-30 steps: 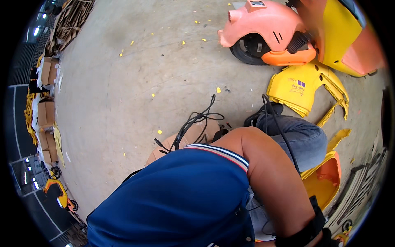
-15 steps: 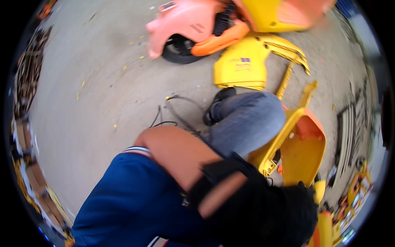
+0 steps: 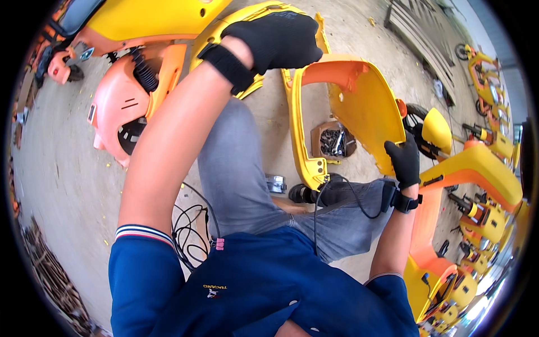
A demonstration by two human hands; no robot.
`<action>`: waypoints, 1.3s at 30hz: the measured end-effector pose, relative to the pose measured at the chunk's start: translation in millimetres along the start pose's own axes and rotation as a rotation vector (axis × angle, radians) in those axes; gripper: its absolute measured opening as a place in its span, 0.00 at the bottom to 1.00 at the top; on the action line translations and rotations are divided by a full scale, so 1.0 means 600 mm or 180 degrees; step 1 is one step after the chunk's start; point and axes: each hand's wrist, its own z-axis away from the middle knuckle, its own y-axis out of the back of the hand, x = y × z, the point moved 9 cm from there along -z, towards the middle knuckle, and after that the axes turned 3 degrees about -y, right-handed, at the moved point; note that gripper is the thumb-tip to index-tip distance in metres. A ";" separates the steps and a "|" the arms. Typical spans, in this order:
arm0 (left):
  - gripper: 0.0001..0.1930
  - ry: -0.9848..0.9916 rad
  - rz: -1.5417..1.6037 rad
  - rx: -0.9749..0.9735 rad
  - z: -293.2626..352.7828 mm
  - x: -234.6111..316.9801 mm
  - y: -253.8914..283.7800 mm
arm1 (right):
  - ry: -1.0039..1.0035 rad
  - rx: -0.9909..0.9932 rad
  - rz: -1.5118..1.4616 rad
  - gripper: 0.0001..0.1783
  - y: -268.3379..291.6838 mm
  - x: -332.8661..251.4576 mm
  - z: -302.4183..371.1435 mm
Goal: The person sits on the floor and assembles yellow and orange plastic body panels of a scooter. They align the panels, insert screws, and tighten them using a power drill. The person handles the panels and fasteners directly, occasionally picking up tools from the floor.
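A curved yellow scooter body panel (image 3: pixel 377 106), orange at its inner far end, stands in front of me between my hands. My left hand (image 3: pixel 275 42), in a black glove, is closed at the panel's far left corner; its fingertips are partly hidden. My right hand (image 3: pixel 405 163), also in a black glove, grips the panel's near right edge, with the thumb on the inner side. Through the panel's opening shows a small box of metal tools and hardware (image 3: pixel 338 141). Beyond my left wrist lies another yellow panel (image 3: pixel 250 17).
A pink scooter front (image 3: pixel 123 106) with a black wheel stands at the left, below a large yellow body (image 3: pixel 151 19). Black cable (image 3: pixel 188 230) coils beside my left thigh. At the right are an orange-and-yellow scooter frame (image 3: pixel 477 174) and several more scooters. Metal slats (image 3: pixel 421 33) lie far right.
My view has turned and is sharper. The left arm has swung from across my lap out to the panel's far corner. My right hand is now visible on the panel's right edge.
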 end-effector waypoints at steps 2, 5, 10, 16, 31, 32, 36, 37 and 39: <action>0.20 -0.0086 -0.0076 -0.0140 -0.049 0.003 -0.029 | 0.0038 0.0149 0.0204 0.21 0.007 -0.010 0.002; 0.14 -0.0236 -0.0124 0.0239 -0.105 0.010 -0.062 | 0.0150 0.0298 0.0282 0.22 0.012 -0.022 0.002; 0.38 0.0094 -0.0125 -0.0239 -0.186 0.001 -0.163 | 0.0088 0.0280 0.0320 0.30 0.012 -0.037 -0.002; 0.37 -0.0003 0.0337 0.0148 -0.230 -0.014 -0.215 | 0.0016 0.0247 0.0401 0.33 0.006 -0.070 0.008; 0.16 -0.0458 0.0791 0.0691 -0.225 -0.040 -0.213 | 0.0950 0.0324 0.0702 0.35 0.011 -0.130 0.008; 0.15 -0.0499 0.0741 0.0760 -0.221 -0.040 -0.210 | 0.1023 0.0352 0.0743 0.35 0.014 -0.135 0.009; 0.12 -0.0530 0.0742 0.1008 -0.203 -0.045 -0.197 | 0.1076 0.0378 0.0788 0.36 0.025 -0.145 0.013; 0.12 -0.0519 0.0776 0.1035 -0.198 -0.045 -0.194 | 0.1106 0.0375 0.0789 0.36 0.029 -0.149 0.015; 0.11 -0.0504 0.0826 0.1099 -0.185 -0.044 -0.186 | 0.1183 0.0394 0.0718 0.36 0.038 -0.158 0.018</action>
